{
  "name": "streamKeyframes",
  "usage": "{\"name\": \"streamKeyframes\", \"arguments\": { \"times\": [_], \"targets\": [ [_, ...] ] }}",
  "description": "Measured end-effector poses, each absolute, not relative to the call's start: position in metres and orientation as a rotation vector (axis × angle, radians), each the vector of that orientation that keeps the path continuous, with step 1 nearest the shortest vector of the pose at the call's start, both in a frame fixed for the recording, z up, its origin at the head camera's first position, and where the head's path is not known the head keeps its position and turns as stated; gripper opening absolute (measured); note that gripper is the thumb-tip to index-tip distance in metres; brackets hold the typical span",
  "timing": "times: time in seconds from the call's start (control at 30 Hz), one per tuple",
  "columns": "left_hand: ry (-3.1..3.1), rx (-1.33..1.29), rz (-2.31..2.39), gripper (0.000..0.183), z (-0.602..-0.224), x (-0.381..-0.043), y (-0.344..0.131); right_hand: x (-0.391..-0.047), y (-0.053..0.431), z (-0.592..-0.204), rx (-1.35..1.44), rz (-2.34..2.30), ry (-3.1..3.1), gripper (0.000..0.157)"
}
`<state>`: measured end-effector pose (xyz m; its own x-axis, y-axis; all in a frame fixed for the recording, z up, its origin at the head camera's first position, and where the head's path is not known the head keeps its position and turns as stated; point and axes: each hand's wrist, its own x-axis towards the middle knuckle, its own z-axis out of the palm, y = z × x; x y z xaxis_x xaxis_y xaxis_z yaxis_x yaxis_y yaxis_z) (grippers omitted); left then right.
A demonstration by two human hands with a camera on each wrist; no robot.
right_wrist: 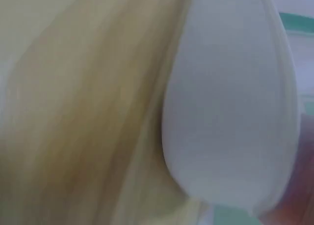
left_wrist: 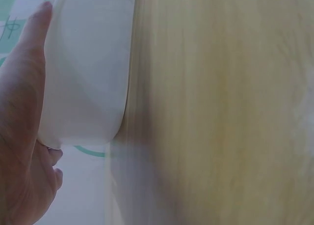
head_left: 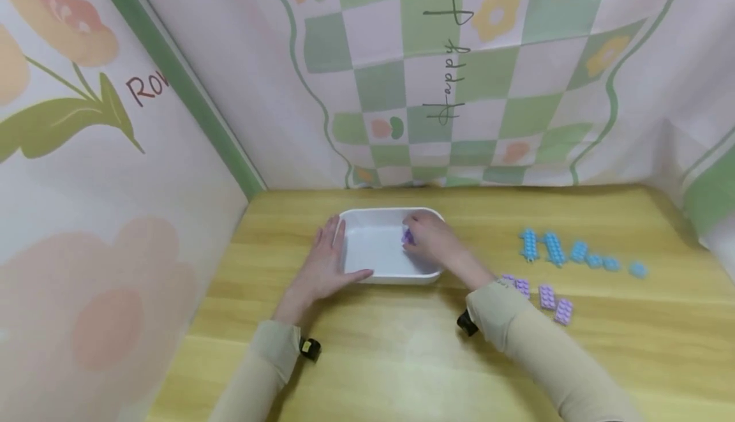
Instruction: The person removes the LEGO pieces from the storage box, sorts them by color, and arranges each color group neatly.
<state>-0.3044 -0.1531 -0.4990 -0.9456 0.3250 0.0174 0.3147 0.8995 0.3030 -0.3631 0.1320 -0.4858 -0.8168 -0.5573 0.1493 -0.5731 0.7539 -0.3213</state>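
Note:
A white rectangular tray (head_left: 374,257) stands on the wooden table. My left hand (head_left: 324,262) rests against its left end, fingers straight along the side and thumb laid over the front rim. In the left wrist view, the thumb of that left hand (left_wrist: 22,87) lies along the tray's outer wall (left_wrist: 91,63). Inside the tray's right part, my right hand (head_left: 427,238) pinches a small purple studded block (head_left: 408,237), mostly covered by the fingers. The right wrist view shows the tray's blurred outer wall (right_wrist: 230,102), with only part of the right hand (right_wrist: 294,185) behind it.
Several purple studded blocks (head_left: 547,297) lie right of the tray, some partly behind the right sleeve (head_left: 499,313). Beyond them, a row of blue bumpy pieces (head_left: 554,249) and small blue round pieces (head_left: 611,264) runs rightward. A patterned curtain (head_left: 425,90) hangs at the table's back edge.

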Motion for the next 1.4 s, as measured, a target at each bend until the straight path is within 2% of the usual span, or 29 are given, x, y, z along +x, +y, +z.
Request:
{"name": "streamKeyframes", "arguments": {
  "times": [0.1, 0.23, 0.67, 0.77, 0.97, 1.4],
  "targets": [
    [3.015, 0.496, 0.482, 0.136, -0.502, -0.3, -0.151, -0.356, 0.127, -0.493, 0.837, 0.399, -2.962, 0.033],
    [3.013, 0.485, 0.494, 0.135, -0.503, -0.296, -0.149, -0.35, 0.125, -0.502, 0.75, 0.307, -2.963, 0.027],
    [2.994, 0.455, 0.515, 0.132, -0.508, -0.286, -0.149, -0.343, 0.124, -0.51, 0.762, 0.357, -2.981, 0.02],
    [3.003, 0.46, 0.529, 0.132, -0.509, -0.286, -0.15, -0.343, 0.124, -0.508, 0.766, 0.424, -2.952, 0.024],
    [3.019, 0.477, 0.547, 0.132, -0.508, -0.292, -0.15, -0.346, 0.126, -0.502, 0.739, 0.628, -2.897, 0.041],
    [3.026, 0.494, 0.549, 0.133, -0.498, -0.303, -0.15, -0.358, 0.131, -0.495, 0.783, 0.802, -2.777, 0.046]
  ]
}}
